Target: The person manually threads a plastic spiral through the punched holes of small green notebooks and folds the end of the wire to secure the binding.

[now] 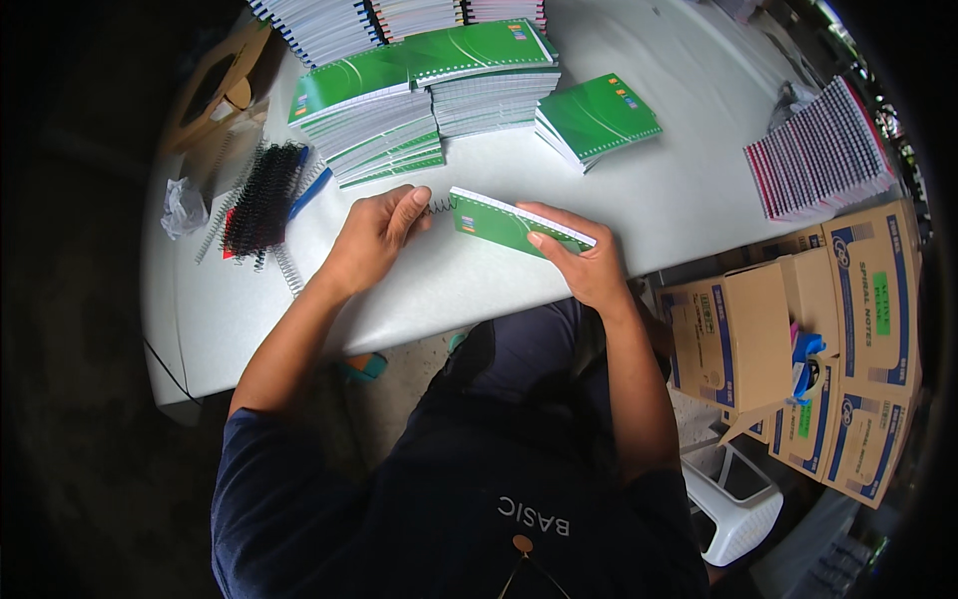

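Observation:
A green-covered notepad [499, 228] with a row of punched holes is gripped in my right hand [589, 258], thumb on the cover and fingers behind. Closed around a dark spiral binding coil [440, 207] is my left hand [384, 235]; the coil's visible end meets the pad's left corner. Whether it passes through the holes is too small to tell. Beyond my hands stand stacks of unbound green notepads [374, 125], and a smaller green pile [599, 118] sits to their right.
Loose black coils [261, 200] lie at the table's left, near a crumpled plastic bag [184, 208]. Bound notebooks stand in a stack [820, 152] at the right edge and in rows [324, 30] at the back. Cardboard boxes [743, 334] and a white stool [743, 509] are on my right.

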Demonstrator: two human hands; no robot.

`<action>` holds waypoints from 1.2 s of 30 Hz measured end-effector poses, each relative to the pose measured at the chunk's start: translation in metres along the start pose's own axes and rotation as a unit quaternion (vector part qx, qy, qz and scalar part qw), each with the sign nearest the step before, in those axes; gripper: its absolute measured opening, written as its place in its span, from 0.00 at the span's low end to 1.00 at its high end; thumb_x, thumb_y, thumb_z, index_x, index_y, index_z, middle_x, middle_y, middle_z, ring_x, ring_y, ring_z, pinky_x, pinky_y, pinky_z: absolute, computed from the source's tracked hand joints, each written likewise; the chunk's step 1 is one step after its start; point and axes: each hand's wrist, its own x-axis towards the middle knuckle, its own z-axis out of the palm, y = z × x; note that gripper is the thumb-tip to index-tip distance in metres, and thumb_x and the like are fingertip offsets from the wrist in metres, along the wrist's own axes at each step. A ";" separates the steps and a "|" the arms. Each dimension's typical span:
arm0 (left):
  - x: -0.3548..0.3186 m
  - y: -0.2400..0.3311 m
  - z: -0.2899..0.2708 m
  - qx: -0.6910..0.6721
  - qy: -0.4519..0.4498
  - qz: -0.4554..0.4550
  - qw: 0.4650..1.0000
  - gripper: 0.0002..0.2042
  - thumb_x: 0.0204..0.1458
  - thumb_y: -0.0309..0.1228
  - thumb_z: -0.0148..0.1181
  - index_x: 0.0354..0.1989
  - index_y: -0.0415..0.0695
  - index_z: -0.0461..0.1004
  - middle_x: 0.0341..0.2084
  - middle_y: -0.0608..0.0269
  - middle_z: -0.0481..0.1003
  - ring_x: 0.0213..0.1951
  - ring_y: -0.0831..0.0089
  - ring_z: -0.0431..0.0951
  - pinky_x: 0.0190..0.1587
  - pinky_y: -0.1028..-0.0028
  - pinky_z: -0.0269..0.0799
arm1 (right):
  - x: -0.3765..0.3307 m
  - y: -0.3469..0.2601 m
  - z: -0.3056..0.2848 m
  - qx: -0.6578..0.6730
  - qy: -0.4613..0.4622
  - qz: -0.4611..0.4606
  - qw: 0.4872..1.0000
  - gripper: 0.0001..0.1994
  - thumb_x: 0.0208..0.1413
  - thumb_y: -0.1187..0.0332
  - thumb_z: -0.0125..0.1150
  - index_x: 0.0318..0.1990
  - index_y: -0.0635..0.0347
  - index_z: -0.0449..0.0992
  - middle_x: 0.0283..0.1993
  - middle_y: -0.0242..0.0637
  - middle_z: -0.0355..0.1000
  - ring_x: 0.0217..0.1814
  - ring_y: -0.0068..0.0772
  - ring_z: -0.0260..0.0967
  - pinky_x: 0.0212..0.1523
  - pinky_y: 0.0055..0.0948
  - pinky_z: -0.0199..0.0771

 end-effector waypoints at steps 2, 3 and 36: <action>0.003 0.004 -0.001 -0.081 -0.006 -0.062 0.995 0.21 0.61 0.47 0.45 0.22 0.43 0.67 0.12 0.71 0.60 0.16 0.82 0.57 0.21 0.82 0.54 | 0.000 0.001 -0.001 -0.004 -0.010 -0.002 1.000 0.15 0.55 0.78 0.54 0.50 0.64 0.73 0.49 0.36 0.74 0.49 0.21 0.68 0.52 0.21 0.66; 0.005 0.006 -0.002 -0.124 -0.018 -0.084 0.989 0.22 0.60 0.49 0.45 0.21 0.44 0.66 0.10 0.71 0.59 0.14 0.83 0.56 0.19 0.81 0.53 | 0.000 0.001 -0.001 -0.004 -0.013 -0.003 1.000 0.15 0.55 0.78 0.54 0.50 0.64 0.74 0.49 0.36 0.74 0.49 0.21 0.68 0.52 0.21 0.66; 0.021 0.008 -0.020 -0.148 -0.098 0.045 0.983 0.14 0.55 0.39 0.56 0.25 0.41 0.71 0.21 0.67 0.67 0.23 0.80 0.65 0.27 0.81 0.62 | -0.001 -0.001 0.001 0.000 -0.034 -0.016 0.999 0.15 0.55 0.78 0.54 0.50 0.62 0.74 0.48 0.35 0.74 0.49 0.20 0.68 0.53 0.20 0.65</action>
